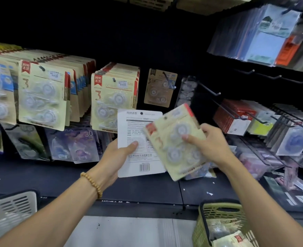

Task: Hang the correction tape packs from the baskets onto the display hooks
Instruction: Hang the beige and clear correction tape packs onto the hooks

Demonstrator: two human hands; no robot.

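While both hands are gripping packs, sorting is underway | left hand [117, 158] is holding white-backed pack [137, 138], right hand [212, 142] is tilting cream pack [172, 139] (blurred) | next: hole needing alignment onto hook [208, 89]; green basket [218, 213] is waiting below.

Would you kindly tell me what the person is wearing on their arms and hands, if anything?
Both forearms are bare, with no sleeves or gloves in view. The left hand has a bracelet of round tan wooden beads around its wrist. The right hand and wrist carry nothing visible.
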